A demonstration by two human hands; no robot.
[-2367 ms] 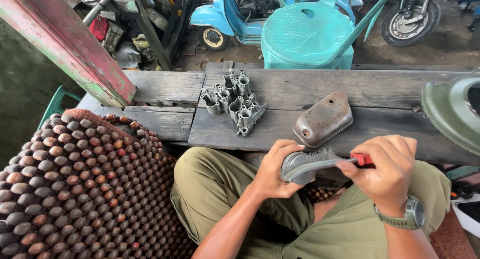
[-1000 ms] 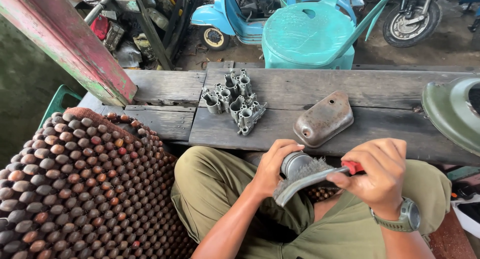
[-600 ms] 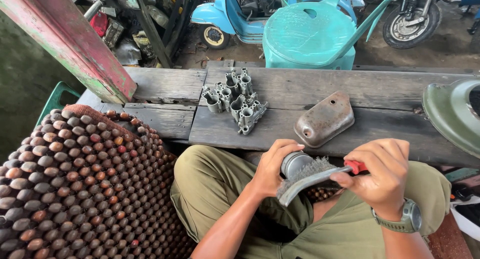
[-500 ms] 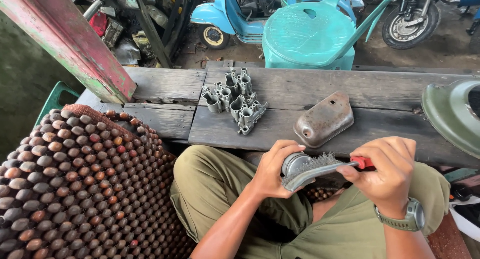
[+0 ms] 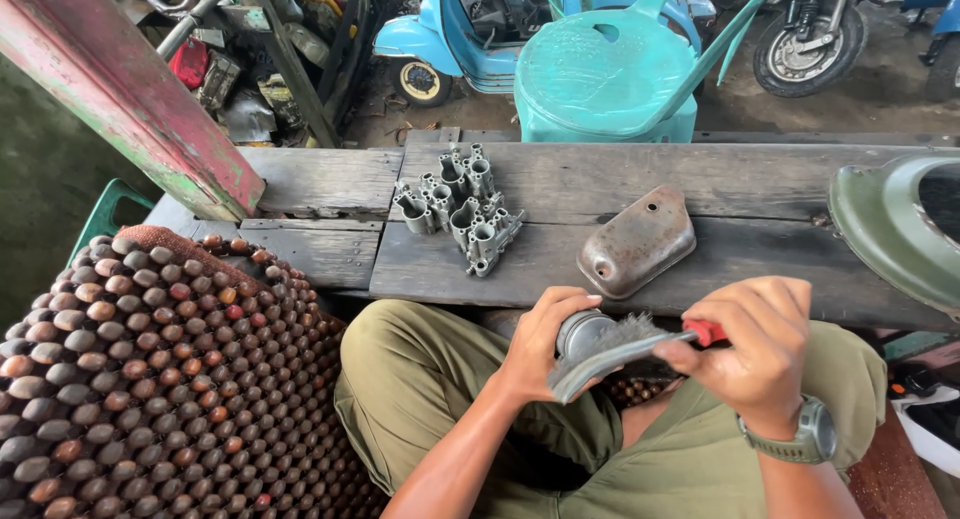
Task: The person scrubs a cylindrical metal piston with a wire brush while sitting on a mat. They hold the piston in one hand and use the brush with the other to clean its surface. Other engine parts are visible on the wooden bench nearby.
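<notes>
At lower centre of the frame, the left hand [image 5: 535, 344] wraps its fingers around a small grey metal cylinder [image 5: 582, 331] above the lap. The right hand [image 5: 750, 354] grips a red-handled wire brush [image 5: 620, 341], bristles against the cylinder. A rusty oval metal cover [image 5: 637, 241] lies on the weathered wooden desk [image 5: 760, 194] just above.

The wire brush [image 5: 610, 347] is dull grey with a red handle. The round metal part [image 5: 578, 331] is silver-grey. On the weathered grey desk [image 5: 760, 179], a rust-brown cover [image 5: 636, 242] lies near the front edge, and pale grey castings [image 5: 458, 209] sit left of it. The beaded mat [image 5: 150, 369] mixes brown, tan and reddish beads. The trousers [image 5: 420, 379] are olive.
</notes>
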